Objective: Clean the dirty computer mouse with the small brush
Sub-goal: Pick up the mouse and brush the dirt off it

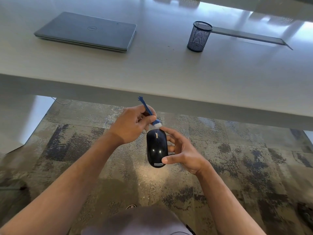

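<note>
Item: black Lenovo mouse (157, 148), brushing in progress, held in mid-air below the desk edge (152, 94).

I log it top up, long axis 12 to 6, wheel end at 12. My right hand (182, 152) clasps its right flank; my left hand (133, 124) pinches the small blue brush (149, 114), bristles at the front tip. I judge the body and sides remain to be brushed. Laptop (86, 31) at 11, mesh pen cup (199, 36) at 1.

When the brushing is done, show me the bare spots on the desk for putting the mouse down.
Widest bare patch: the desk near its front edge, below the closed laptop and mesh pen cup. A second lies between those two. The far right is tighter, with a flat grey stand behind the cup.
</note>
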Demonstrator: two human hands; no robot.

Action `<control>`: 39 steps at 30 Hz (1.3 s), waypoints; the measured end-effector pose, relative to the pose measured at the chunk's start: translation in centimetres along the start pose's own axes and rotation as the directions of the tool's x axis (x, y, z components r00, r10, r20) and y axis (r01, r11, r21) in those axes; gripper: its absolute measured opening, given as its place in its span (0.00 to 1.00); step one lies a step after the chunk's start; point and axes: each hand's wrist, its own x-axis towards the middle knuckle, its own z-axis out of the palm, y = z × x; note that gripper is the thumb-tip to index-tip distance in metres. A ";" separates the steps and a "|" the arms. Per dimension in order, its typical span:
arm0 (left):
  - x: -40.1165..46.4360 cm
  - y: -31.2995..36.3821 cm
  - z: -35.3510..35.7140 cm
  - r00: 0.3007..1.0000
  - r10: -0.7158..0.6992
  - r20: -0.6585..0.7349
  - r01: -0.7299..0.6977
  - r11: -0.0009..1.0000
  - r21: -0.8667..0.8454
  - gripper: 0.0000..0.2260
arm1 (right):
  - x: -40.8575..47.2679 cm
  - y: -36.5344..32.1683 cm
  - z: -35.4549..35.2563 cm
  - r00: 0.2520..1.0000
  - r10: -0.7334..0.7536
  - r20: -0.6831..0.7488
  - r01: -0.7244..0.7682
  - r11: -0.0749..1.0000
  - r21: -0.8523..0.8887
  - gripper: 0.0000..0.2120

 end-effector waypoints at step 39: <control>0.7 -0.4 0.7 0.998 0.035 0.060 -0.045 0.983 0.180 0.06 | -0.6 0.7 -0.6 0.999 -0.013 -0.036 0.014 0.999 0.036 0.44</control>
